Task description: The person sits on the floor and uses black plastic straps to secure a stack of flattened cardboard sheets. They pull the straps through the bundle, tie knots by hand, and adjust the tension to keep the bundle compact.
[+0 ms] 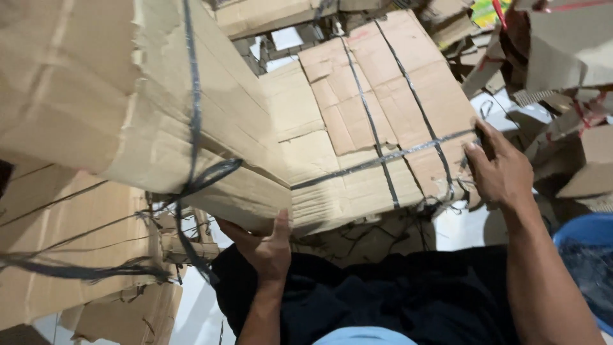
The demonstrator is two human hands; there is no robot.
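My right hand (501,169) is clamped on the bundle (377,134) at its right edge, by the strap (383,158); left hand (265,246) grips the near bottom edge. The bundle sits between them, long axis left-to-right, right hand farther out.

Flattened brown cardboard bundle (357,134), bound with dark crossed straps (383,157), tilted, held at both edges.

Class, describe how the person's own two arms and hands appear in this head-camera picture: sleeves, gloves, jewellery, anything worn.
Both forearms are bare, with no sleeve in view. The left hand and right hand wear no gloves. No watch, ring or bracelet shows on either wrist or the visible fingers. Below the arms lies dark clothing.
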